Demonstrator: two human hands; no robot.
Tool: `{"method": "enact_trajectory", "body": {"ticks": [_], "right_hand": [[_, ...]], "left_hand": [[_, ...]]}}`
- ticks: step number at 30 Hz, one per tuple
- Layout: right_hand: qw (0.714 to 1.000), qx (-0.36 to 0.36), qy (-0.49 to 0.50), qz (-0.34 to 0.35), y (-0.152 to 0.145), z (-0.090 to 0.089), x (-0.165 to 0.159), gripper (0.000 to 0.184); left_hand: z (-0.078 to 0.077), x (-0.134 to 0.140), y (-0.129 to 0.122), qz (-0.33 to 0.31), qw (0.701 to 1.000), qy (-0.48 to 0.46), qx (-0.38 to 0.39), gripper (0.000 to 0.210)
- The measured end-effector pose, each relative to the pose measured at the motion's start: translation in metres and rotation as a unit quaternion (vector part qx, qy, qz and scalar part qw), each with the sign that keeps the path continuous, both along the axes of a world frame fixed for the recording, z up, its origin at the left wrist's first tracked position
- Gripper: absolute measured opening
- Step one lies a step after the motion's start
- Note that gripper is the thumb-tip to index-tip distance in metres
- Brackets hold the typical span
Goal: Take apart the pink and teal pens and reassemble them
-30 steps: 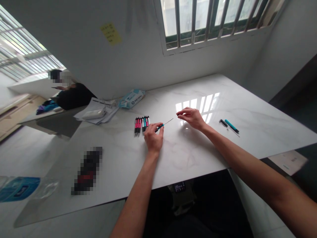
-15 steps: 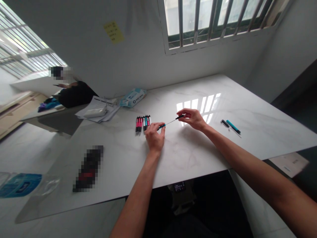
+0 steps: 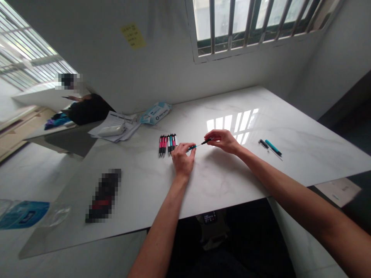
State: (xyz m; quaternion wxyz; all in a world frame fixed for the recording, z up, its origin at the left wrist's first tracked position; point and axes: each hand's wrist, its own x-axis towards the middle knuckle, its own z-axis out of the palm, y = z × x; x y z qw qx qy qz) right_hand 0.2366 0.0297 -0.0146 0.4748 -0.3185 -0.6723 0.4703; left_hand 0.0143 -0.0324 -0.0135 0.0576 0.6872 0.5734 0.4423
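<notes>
My left hand (image 3: pixel 183 161) is closed on a teal pen barrel (image 3: pixel 192 147), whose end sticks out past the fingertips toward the right. My right hand (image 3: pixel 225 141) pinches a black pen part (image 3: pixel 206 141). Between the two pieces runs a thin pen refill (image 3: pixel 198 145), spanning a short gap. Just left of my left hand lies a row of several pens (image 3: pixel 164 146) in pink, white and teal with black grips, partly covered by the fingers.
On the right of the marble-patterned table (image 3: pixel 226 181) lie a teal barrel (image 3: pixel 271 147), a black pen part (image 3: pixel 263 144) and a thin white stick (image 3: pixel 277 156). A wipes pack (image 3: pixel 155 113) and papers (image 3: pixel 111 133) are at the back left. Another person (image 3: pixel 89 108) sits beyond.
My right hand has moved left and slightly down, bringing the black part closer to the teal barrel. Less of the thin refill shows between them. The left hand shifted slightly right.
</notes>
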Motion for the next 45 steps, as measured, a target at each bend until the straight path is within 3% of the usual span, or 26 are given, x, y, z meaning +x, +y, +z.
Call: {"method": "enact_trajectory", "body": {"ticks": [10, 17, 25, 29, 45], "right_hand": [[0.999, 0.002, -0.054, 0.002, -0.005, 0.000, -0.007, 0.027], [0.992, 0.005, -0.126, 0.013, -0.002, -0.006, -0.002, 0.039], [0.990, 0.024, -0.137, 0.010, 0.001, 0.001, 0.006, 0.024], [0.981, 0.017, -0.193, 0.002, 0.002, 0.002, 0.007, 0.036], [0.984, 0.046, -0.174, -0.002, 0.004, -0.001, 0.007, 0.032]], "left_hand": [[0.001, 0.004, -0.002, -0.049, 0.998, 0.030, -0.007, 0.014], [0.001, 0.005, -0.002, -0.076, 0.996, 0.042, -0.016, 0.022], [0.002, 0.004, -0.001, -0.060, 0.997, 0.038, -0.022, 0.020], [-0.001, 0.002, 0.001, -0.061, 0.997, 0.041, -0.013, 0.019], [-0.004, 0.002, 0.002, -0.069, 0.996, 0.049, 0.000, 0.017]]}}
